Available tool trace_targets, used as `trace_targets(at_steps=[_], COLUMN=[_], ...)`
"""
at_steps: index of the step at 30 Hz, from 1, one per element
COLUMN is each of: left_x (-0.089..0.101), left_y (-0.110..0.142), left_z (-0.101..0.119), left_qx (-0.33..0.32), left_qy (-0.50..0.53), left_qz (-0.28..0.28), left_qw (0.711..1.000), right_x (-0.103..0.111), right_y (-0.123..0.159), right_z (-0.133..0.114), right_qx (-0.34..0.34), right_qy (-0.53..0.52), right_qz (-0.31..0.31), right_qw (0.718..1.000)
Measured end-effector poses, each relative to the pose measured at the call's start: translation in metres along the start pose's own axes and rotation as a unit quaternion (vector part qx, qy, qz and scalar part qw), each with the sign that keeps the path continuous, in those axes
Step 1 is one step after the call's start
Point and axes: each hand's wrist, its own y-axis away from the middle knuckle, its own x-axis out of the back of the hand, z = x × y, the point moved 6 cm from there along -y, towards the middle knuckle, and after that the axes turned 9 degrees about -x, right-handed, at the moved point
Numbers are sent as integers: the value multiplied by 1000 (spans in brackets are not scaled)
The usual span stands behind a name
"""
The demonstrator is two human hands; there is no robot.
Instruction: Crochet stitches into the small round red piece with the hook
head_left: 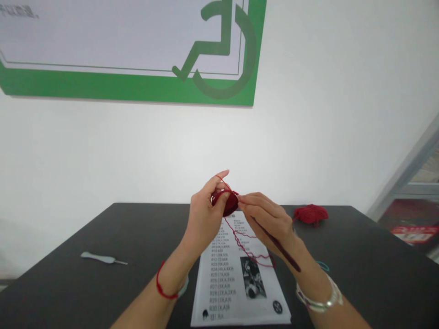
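Note:
My left hand (205,214) pinches a small dark red crocheted piece (227,203) above the table, its index finger raised with red yarn (244,246) running over it. My right hand (269,220) is closed around a dark crochet hook (281,249), whose tip meets the piece. The yarn hangs down in loops over a printed pattern sheet (236,278) and leads off towards a red yarn ball (310,214) lying to the right. A red cord circles my left wrist, and a silver bracelet is on my right wrist.
A black table (103,283) stands against a white wall. A second, grey-handled crochet hook (102,259) lies at the left. A green-bordered sign (137,87) hangs above. A metal shelf frame (408,183) stands at the far right.

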Motion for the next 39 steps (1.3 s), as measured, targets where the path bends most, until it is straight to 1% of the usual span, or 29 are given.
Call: trace_targets(at_steps=[1, 2, 3, 5, 6, 8, 10, 12, 15, 16, 17, 18, 19, 20, 21, 22, 24, 25, 26, 27, 29, 30, 31, 32, 34, 36, 38, 39], left_x=[0, 1, 1, 2, 2, 4, 4, 2, -3, -5, -7, -8, -10, -13, -16, -18, -23, -25, -26, -28, -32, -33, -35, -35, -33, -29, -25, -23], left_y=[1, 1, 2, 2, 2, 1, -1, -2, -1, 0, 1, 2, 3, 4, 6, 7, 9, 10, 11, 12, 14, 15, 16, 16, 16, 14, 12, 12], left_z=[1, 2, 4, 5, 6, 5, 3, -2, -8, -10, -11, -12, -13, -13, -12, -12, -11, -11, -11, -12, -14, -16, -17, -20, -24, -26, -27, -27], left_qx=[-6, -12, -18, -24, -25, -19, 3, 40, 112, 134, 153, 169, 182, 192, 200, 206, 208, 208, 209, 213, 234, 248, 264, 281, 302, 308, 299, 293], left_qy=[-17, -32, -46, -67, -73, -65, -12, 83, 227, 263, 291, 312, 327, 339, 349, 355, 359, 357, 356, 360, 388, 409, 430, 446, 458, 452, 442, 436], left_qz=[-1, -1, 0, 6, 10, 18, 19, 10, -11, -16, -19, -20, -22, -25, -27, -27, -14, -3, 8, 15, 10, 3, -3, -8, -7, -4, -1, 1], left_qw=[1000, 999, 999, 997, 997, 998, 1000, 996, 967, 955, 944, 935, 927, 921, 915, 912, 910, 911, 911, 908, 892, 878, 863, 850, 836, 837, 846, 851], right_x=[0, 0, 1, 4, 5, 4, 1, -3, -8, -10, -12, -13, -13, -13, -12, -10, -5, -3, -3, -3, -4, -4, -4, -3, -3, -5, -6, -5], right_y=[0, 0, -1, -2, -1, 3, 7, 8, 8, 8, 7, 7, 6, 6, 5, 4, 4, 4, 6, 7, 11, 13, 13, 13, 11, 10, 9, 8], right_z=[-1, 0, 1, 8, 14, 26, 36, 45, 53, 55, 56, 56, 55, 53, 51, 47, 37, 30, 24, 19, 10, 9, 9, 13, 28, 45, 54, 55], right_qx=[8, -1, -25, -110, -163, -265, -335, -377, -420, -427, -430, -427, -418, -401, -377, -344, -263, -219, -175, -133, -61, -39, -35, -52, -135, -224, -266, -273], right_qy=[8, 7, -4, -52, -91, -185, -277, -350, -433, -453, -464, -467, -459, -440, -407, -358, -219, -142, -71, -16, 40, 41, 28, -2, -105, -231, -322, -342], right_qz=[-5, -4, 6, 46, 69, 104, 115, 110, 93, 88, 85, 82, 80, 82, 88, 97, 120, 131, 141, 153, 178, 188, 193, 190, 173, 149, 127, 120], right_qw=[1000, 1000, 1000, 992, 980, 941, 893, 850, 792, 778, 770, 770, 780, 799, 828, 863, 932, 956, 972, 979, 981, 981, 980, 980, 970, 935, 900, 891])
